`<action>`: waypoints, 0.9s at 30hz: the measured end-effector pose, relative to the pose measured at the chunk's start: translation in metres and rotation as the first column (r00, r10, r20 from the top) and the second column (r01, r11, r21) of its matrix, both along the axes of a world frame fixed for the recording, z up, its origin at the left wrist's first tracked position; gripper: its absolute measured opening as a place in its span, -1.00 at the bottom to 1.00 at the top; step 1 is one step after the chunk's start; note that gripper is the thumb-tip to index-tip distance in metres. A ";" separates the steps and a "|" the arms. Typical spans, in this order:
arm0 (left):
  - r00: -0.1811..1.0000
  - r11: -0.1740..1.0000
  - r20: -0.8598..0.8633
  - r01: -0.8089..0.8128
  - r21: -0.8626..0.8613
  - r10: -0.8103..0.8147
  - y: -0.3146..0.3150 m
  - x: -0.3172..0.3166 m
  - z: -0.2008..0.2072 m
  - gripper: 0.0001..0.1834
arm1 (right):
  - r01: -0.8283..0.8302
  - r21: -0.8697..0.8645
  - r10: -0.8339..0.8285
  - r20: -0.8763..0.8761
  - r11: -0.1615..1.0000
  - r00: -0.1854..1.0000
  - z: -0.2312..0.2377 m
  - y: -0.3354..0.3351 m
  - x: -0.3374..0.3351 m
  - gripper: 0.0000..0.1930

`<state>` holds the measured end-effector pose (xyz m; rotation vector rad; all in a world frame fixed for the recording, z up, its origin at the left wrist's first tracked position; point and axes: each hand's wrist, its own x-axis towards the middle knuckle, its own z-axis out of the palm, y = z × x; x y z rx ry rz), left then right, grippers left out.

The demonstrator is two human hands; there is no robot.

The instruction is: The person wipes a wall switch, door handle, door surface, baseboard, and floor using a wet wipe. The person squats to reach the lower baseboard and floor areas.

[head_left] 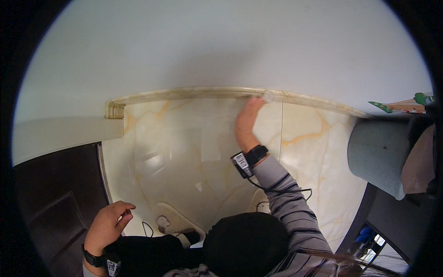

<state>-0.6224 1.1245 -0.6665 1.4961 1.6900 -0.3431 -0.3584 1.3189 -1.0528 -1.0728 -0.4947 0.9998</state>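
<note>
One whitish wad (269, 96) protrudes from the right hand (248, 121).

You seem to be in a home: you wear pale house slippers (174, 216) on a glossy, marble-patterned tile floor (217, 171). A moulded baseboard (194, 93) in a similar finish edges the plain white wall (198, 41), with a dark panelled door (50, 203) to your left and grey-green padded furniture (378, 152) to your right.

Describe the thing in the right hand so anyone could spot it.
Follow the cream baseboard along the white wall to the right hand. That hand holds a small whitish wad, set apart from the long streaked baseboard by its rounded shape.
</note>
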 end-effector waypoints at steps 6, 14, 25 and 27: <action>1.000 1.000 0.004 0.025 0.014 -0.025 0.001 0.002 0.004 -0.78 | -0.365 -0.193 0.411 0.507 0.911 0.757 0.041 -0.023 -0.030 -0.30; 0.999 0.999 0.021 0.034 0.033 -0.035 -0.001 0.001 0.001 -0.79 | -0.034 -0.266 0.187 0.574 0.963 0.797 0.003 0.000 0.081 -0.43; 0.997 0.999 0.070 0.028 0.043 -0.031 -0.008 -0.019 0.003 -0.76 | 0.278 -0.105 -0.250 0.218 0.955 0.943 0.035 0.058 0.287 -0.34; 0.997 0.999 0.070 0.019 0.045 -0.022 -0.011 -0.023 0.003 -0.76 | 0.229 -0.100 -0.178 0.363 0.968 0.914 0.034 0.060 0.257 -0.34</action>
